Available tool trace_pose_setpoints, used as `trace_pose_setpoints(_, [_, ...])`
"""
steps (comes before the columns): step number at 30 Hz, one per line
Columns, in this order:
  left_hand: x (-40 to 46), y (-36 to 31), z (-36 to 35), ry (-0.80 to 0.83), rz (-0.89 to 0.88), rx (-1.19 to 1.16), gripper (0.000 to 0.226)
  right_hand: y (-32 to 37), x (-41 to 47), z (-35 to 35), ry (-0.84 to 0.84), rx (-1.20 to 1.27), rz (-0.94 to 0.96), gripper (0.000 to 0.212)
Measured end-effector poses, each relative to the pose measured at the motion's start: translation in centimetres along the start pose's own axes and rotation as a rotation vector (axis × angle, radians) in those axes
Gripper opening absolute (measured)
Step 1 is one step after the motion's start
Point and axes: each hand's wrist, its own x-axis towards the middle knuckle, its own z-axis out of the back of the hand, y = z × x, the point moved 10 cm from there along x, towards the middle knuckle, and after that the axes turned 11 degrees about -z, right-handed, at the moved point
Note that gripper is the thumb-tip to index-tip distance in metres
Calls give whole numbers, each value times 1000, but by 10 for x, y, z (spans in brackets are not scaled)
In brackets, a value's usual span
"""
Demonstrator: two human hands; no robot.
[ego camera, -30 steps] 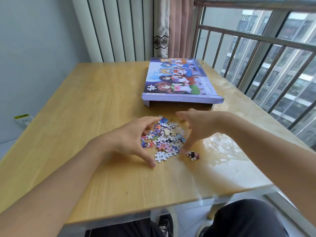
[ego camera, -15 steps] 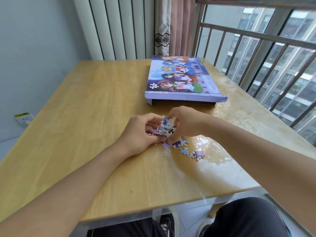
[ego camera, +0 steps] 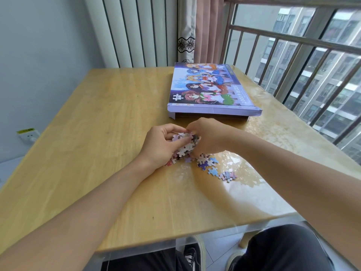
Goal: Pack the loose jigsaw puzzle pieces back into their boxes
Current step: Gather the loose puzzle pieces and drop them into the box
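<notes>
Puzzle pieces [ego camera: 186,142] are sitting bunched between both hands near the middle of the wooden counter [ego camera: 97,133], just in front of the puzzle box [ego camera: 211,89]. The left hand [ego camera: 162,145] is curling its fingers around the left side of the clump and gripping it, with its wrist resting low on the counter. The right hand [ego camera: 210,136] is cupping the clump from the right, its fingers bent over the top and pinching the pieces against the left hand. A few loose pieces [ego camera: 213,165] are lying flat on the counter just to the right of the hands, trailing toward the near right edge. The box is lying flat with its illustrated purple lid on, its near edge raised slightly above the base, well toward the window side of the counter and apart from the hands.
</notes>
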Motion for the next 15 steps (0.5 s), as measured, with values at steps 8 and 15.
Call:
trace_pose_setpoints(8, [2, 5, -7, 64, 91, -190, 33, -36, 10, -3, 40, 519, -120, 40])
trace_pose_setpoints(15, [8, 0, -16, 122, 62, -177, 33, -48, 13, -24, 266, 1040, -145, 29])
